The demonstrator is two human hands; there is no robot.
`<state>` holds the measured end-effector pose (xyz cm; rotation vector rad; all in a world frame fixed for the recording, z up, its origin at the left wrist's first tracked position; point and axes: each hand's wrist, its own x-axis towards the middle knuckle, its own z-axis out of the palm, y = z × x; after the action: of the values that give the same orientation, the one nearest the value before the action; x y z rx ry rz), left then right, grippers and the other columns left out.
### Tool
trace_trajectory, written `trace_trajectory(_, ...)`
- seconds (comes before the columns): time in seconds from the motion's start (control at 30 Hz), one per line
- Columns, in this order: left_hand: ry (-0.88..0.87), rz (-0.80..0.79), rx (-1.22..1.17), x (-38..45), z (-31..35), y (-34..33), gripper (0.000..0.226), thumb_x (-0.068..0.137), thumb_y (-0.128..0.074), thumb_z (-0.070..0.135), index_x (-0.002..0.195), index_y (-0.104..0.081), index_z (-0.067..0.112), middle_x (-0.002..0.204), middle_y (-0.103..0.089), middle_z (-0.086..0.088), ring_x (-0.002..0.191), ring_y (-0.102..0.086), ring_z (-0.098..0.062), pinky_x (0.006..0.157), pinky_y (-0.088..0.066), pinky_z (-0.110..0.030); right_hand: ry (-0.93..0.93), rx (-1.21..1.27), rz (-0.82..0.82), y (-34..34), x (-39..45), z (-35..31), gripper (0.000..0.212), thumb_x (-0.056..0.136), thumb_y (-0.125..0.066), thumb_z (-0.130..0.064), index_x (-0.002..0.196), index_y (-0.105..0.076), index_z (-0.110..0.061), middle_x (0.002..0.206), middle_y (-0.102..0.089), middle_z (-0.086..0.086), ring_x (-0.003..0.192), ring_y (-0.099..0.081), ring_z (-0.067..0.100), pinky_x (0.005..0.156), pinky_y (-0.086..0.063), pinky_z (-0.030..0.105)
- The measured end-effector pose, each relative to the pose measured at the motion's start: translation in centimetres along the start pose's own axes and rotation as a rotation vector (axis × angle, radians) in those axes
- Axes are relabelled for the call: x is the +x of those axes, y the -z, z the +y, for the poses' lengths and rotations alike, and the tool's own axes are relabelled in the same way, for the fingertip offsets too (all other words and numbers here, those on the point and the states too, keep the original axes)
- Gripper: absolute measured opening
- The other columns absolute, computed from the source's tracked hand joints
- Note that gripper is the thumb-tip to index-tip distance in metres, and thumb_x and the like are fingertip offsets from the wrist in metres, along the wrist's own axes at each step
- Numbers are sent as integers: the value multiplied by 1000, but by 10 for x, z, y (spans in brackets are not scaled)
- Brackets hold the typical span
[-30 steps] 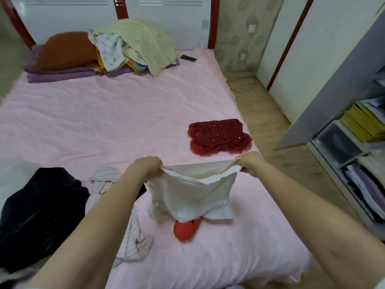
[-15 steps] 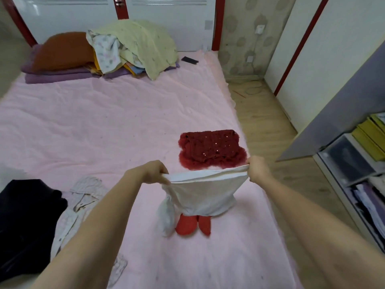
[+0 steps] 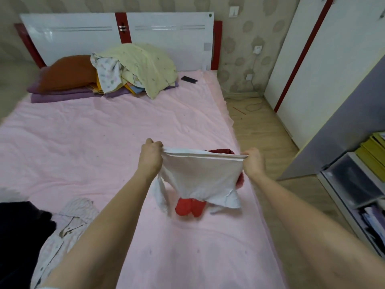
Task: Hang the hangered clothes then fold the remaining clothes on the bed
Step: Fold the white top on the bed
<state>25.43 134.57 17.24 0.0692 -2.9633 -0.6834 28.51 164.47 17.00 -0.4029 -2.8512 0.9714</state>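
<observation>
A folded white garment (image 3: 200, 176) with a red part (image 3: 190, 207) at its bottom hangs above the pink bed (image 3: 104, 142). My left hand (image 3: 151, 155) grips its upper left corner and my right hand (image 3: 253, 161) grips the upper right corner, stretching the top edge taut. Behind it lies a folded dark red garment (image 3: 223, 151), mostly hidden. A striped pale garment (image 3: 68, 224) and a black garment (image 3: 18, 236) lie crumpled at the bed's near left.
At the headboard sit an orange pillow (image 3: 68, 71), purple bedding (image 3: 62, 95) and a heap of pale clothes (image 3: 141, 67). A dark phone (image 3: 188, 79) lies beside them. Wooden floor (image 3: 262, 126), a wardrobe (image 3: 325, 59) and shelves (image 3: 358, 184) are to the right.
Both hands have carried the white garment up and away, over the dark red garment, which it now mostly covers. The view has tilted up, showing the headboard.
</observation>
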Motion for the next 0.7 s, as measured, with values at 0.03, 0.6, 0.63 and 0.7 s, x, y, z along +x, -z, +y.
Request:
trace_trajectory(0.03,-9,3,16,0,0,6,33,82,-42,-9,101,-67,-1,102,-49,-21,93,-53,-38,80,-43,-37,21,-22,3,5,0,-1,26,70,-44,14,49,-49,-1,57,-38,10,61,-35,30,53,-18,36)
trace_trajectory(0.6,-173,-257,239,-156,-81,4,20,84,-47,-9,83,-64,1,86,-39,-5,77,-45,-27,66,-42,-36,-52,-114,-160,-34,-156,46,25,62,-39,9,59,-62,-1,58,-50,15,59,-44,32,53,-32,34)
trace_trajectory(0.63,-163,-252,230,-162,-82,7,18,85,-47,-7,81,-63,1,85,-40,-6,77,-45,-27,65,-40,-36,-68,-92,-167,-33,-164,45,21,62,-39,2,57,-59,-3,54,-45,13,55,-38,29,51,-30,33)
trace_trajectory(0.7,-140,-228,216,-168,-82,13,17,88,-46,-2,79,-60,3,84,-41,-7,77,-44,-27,64,-34,-33,-77,-43,-211,-28,-174,42,14,65,-40,-10,53,-47,-9,53,-35,7,56,-29,23,50,-26,30)
